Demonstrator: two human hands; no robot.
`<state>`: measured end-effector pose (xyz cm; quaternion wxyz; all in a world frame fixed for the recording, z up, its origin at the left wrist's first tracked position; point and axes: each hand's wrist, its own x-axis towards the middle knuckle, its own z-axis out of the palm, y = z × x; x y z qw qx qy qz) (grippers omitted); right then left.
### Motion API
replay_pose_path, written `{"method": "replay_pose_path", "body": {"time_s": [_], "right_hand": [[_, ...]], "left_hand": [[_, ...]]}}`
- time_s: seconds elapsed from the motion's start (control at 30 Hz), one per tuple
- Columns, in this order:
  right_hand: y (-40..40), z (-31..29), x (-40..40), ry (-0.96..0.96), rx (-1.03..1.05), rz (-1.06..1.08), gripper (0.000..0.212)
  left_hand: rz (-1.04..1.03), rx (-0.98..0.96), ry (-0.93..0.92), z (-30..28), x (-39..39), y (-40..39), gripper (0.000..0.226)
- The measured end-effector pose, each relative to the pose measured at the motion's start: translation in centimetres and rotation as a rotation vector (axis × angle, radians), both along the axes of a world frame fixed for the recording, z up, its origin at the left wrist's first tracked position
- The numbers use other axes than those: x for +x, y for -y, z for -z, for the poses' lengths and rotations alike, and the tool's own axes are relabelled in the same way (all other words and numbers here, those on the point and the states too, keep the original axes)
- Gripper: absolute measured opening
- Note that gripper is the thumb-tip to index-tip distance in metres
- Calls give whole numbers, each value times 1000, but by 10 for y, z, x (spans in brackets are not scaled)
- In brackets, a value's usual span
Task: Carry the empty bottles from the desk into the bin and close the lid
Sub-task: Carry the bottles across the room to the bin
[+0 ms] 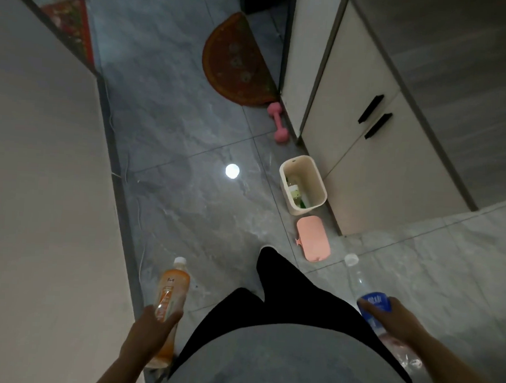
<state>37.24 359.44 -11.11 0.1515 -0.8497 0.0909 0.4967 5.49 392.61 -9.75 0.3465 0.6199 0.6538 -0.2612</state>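
Observation:
My left hand (153,330) grips an orange-labelled bottle (172,290) with a white cap, held at the lower left. A clear bottle with a blue label (370,305) and white cap is in my right hand (398,321) at the lower right. Ahead on the floor stands a small cream bin (312,172), open, with some bottles or packaging inside. Its pink lid (314,238) lies flat on the tiles just in front of the bin. Both hands are well short of the bin.
White cabinets with black handles (367,145) stand right of the bin. A pink dumbbell (276,121) and a half-round doormat (236,63) lie farther ahead. A wall (39,178) runs along the left. Grey floor tiles lie between me and the bin.

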Motion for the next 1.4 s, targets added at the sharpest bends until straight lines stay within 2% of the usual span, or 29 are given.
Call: {"method": "replay_pose_path", "body": {"time_s": [0.17, 0.33, 0.5, 0.73, 0.9, 1.07, 1.4], "right_hand": [[-69, -8, 52, 12, 73, -28, 65], [-124, -18, 76, 29, 79, -54, 67], [-158, -17, 72, 16, 23, 53, 64], [-191, -14, 17, -56, -85, 228, 68], [-208, -13, -14, -129, -111, 409, 68], [-220, -2, -12, -159, -108, 522, 69], [-249, 40, 62, -36, -41, 458, 77]], "left_hand": [[-23, -20, -35, -1, 23, -40, 59], [-21, -54, -71, -2, 43, -90, 67], [76, -69, -56, 4, 81, -166, 63], [439, -52, -43, 8, 157, -288, 59], [671, -59, -17, 12, 225, -328, 58], [926, -44, 18, 24, 295, -328, 55], [1373, 4, 4, 77, 419, -277, 56]]}}
